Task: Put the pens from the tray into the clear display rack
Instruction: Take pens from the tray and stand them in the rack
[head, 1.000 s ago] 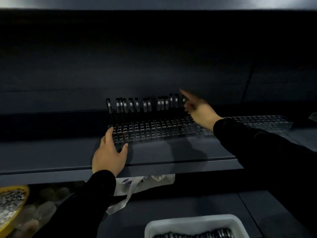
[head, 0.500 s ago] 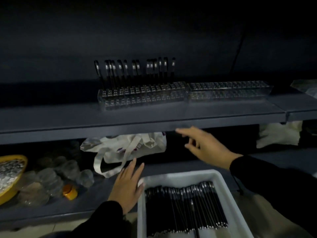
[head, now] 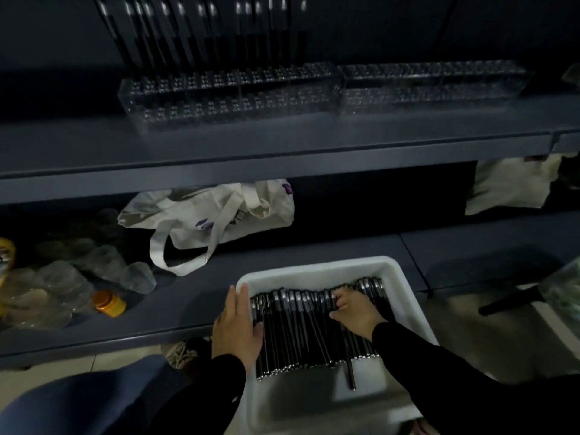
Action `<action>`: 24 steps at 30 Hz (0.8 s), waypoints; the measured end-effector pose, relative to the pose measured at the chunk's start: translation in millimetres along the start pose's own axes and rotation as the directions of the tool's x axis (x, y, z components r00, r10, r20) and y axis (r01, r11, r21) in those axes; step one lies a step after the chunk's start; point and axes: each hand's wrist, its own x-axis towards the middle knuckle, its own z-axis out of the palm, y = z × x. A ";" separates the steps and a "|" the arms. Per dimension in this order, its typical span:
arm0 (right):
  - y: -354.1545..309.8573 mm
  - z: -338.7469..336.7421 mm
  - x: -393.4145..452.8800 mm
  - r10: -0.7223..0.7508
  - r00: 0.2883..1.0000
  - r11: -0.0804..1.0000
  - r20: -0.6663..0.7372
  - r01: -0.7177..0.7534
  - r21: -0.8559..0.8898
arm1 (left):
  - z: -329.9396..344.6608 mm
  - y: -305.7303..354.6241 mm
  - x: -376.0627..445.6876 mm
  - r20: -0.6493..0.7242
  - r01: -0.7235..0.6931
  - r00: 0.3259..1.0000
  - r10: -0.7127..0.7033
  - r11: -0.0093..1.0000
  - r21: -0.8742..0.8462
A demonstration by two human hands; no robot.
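Clutter crowds the lower shelf [head: 194, 304] at 9 o'clock of the white tray [head: 317, 268]: crumpled clear plastic bottles [head: 62, 277], an orange-capped jar [head: 108, 304] and a cream tote bag [head: 216, 211] whose strap loops toward the tray. The tray sits at 6 o'clock, packed with black pens [head: 298, 331] lying side by side. The left hand [head: 237, 328] rests on the tray's left rim, fingers straight along it, thumb inside against the pens. The right hand [head: 356, 312] lies on the pens, its fingers [head: 340, 298] curled onto their capped ends; whether they grasp one cannot be told. At 12 o'clock, on the upper shelf [head: 282, 142], stand two clear display racks [head: 232, 92], end to end; the left one carries a row of upright pens [head: 201, 36]. A second pale bag [head: 511, 186] lies at 2 o'clock.
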 end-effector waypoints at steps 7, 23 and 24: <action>-16.1 25.1 11.5 0.050 0.983 0.999 -0.174 -0.049 0.010 | 7.8 1.5 -2.2 -0.039 0.020 0.999 -0.021 0.999 -0.026; -47.2 3.4 -11.4 0.139 0.975 0.865 -0.173 -0.035 0.500 | -36.9 -4.0 -2.0 -0.269 -0.216 0.931 0.246 0.967 0.136; -53.5 -2.8 -16.7 0.097 0.975 0.872 -0.200 0.014 0.490 | -46.7 -4.3 0.9 -0.327 -0.246 0.902 0.281 0.959 0.144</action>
